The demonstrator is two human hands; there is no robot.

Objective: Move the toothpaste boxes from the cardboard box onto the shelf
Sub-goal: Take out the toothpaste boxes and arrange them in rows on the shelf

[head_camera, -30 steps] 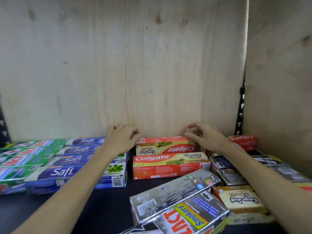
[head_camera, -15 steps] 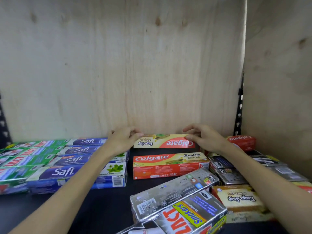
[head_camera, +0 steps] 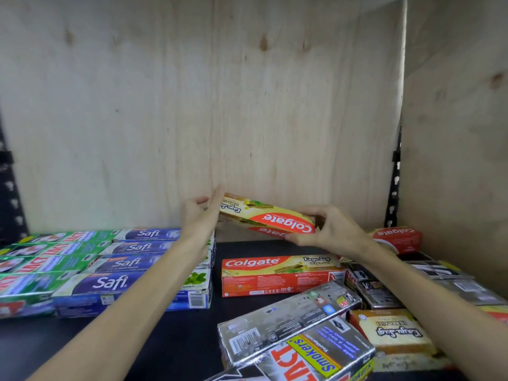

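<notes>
Closest to me there's a messy pile of silver foil-look toothpaste cartons (head_camera: 291, 323) with a yellow "Smokers" label, tipped over each other at the front of the dark shelf (head_camera: 170, 345). Those haven't budged in the last second. Next back, the red-and-gold Colgate carton lying flat (head_camera: 280, 273) sits label-up in the middle, with the tidy rows of blue Safi cartons (head_camera: 132, 262) and green cartons (head_camera: 41, 259) to the left of it.

The actual change is further back. A second ago the red-and-yellow Colgate Kayu Sugi carton (head_camera: 270, 215) was lying flat at the rear of the shelf, just behind the flat one. Now I've got it lifted clear of the shelf and tilted, left end higher, logo upside down to me. My right hand (head_camera: 327, 229) is pinching its right end, thumb under and fingers over. My left hand (head_camera: 199, 215) is at the left end with fingers pretty much straight, pressing against the end flap rather than wrapping it.

Behind it all is the pale plywood back wall (head_camera: 247, 105).

So this one's already on the shelf, I reckon I'm just flipping it so the logo reads right way up like its neighbour. The cardboard box isn't in view.
</notes>
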